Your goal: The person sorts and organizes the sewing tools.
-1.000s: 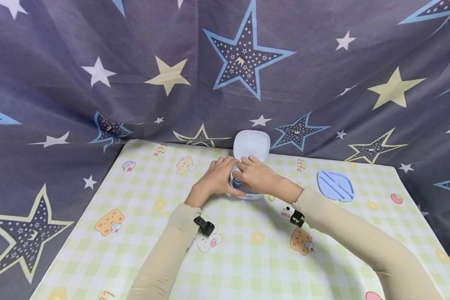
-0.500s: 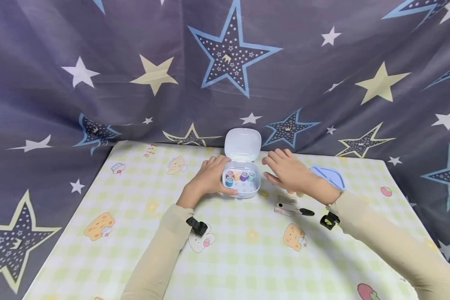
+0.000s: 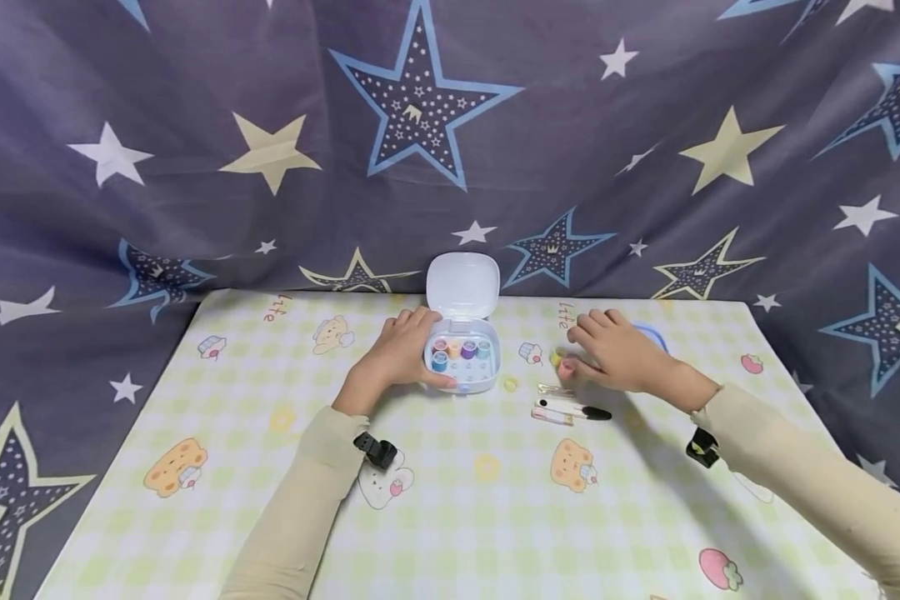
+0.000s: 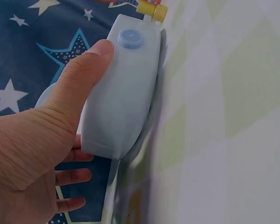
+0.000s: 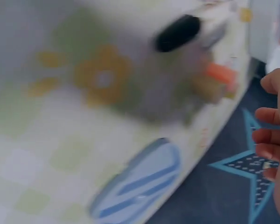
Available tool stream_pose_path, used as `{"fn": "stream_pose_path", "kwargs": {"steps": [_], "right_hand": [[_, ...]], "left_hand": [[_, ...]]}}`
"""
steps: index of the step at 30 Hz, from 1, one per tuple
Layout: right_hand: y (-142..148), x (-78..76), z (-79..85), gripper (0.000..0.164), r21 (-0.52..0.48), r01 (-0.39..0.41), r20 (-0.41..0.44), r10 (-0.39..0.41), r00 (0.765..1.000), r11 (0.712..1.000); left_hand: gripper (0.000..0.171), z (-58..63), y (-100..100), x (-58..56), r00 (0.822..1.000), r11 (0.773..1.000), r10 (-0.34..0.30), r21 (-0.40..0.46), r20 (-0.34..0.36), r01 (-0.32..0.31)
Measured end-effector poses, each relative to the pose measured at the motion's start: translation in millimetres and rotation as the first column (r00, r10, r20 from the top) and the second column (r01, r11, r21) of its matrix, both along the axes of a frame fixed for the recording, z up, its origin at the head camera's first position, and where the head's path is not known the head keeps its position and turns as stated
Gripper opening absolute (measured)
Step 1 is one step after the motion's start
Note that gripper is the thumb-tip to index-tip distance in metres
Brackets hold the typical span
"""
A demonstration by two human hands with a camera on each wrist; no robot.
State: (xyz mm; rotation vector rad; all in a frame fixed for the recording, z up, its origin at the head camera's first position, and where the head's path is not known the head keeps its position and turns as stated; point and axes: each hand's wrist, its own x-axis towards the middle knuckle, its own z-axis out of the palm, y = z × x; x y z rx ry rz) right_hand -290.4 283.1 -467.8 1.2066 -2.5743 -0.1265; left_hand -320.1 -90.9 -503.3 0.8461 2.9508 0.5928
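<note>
Left hand (image 3: 399, 354) clamped on open box (image 3: 462, 363) mid-worktop (image 3: 450, 517); thumb on front wall seen only from left wrist. Right hand (image 3: 621, 360) loose, fingers apart, over small pink spool (image 3: 565, 365); blue lid (image 5: 137, 186) clear only from right wrist.

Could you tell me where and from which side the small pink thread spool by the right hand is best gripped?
Pinch the pink thread spool across its round sides, coming from above with the right hand; it is small, lies low on the table, and that hand hovers over it.
</note>
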Motion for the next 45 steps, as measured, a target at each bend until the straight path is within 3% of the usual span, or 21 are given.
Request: {"fn": "stream_pose_path", "kwargs": {"steps": [5, 10, 39, 45], "right_hand": [[14.1, 1.6, -15.7, 0.025, 0.011, -0.04, -0.016, 0.04, 0.999, 0.999], [19.8, 3.4, -20.7, 0.023, -0.015, -0.063, -0.04, 0.062, 0.997, 0.998], [19.4, 5.2, -29.2, 0.019, 0.043, -0.056, -0.049, 0.058, 0.997, 0.998], [17.2, 5.9, -23.3, 0.02, 0.026, -0.072, -0.05, 0.074, 0.996, 0.997]], "left_hand": [[0.115, -0.7, -0.6, -0.9, 1.0, 1.0, -0.005, -0.014, 0.003, 0.005], [0.116, -1.0, -0.2, -1.9, 1.0, 1.0, -0.003, -0.021, 0.012, 0.003], [0.115, 0.9, 0.3, -0.1, 1.0, 1.0, 0.006, 0.004, 0.03, -0.006], [0.113, 0.6, -0.3, 0.4, 1.0, 1.0, 0.004, 0.016, 0.022, -0.004]]}}
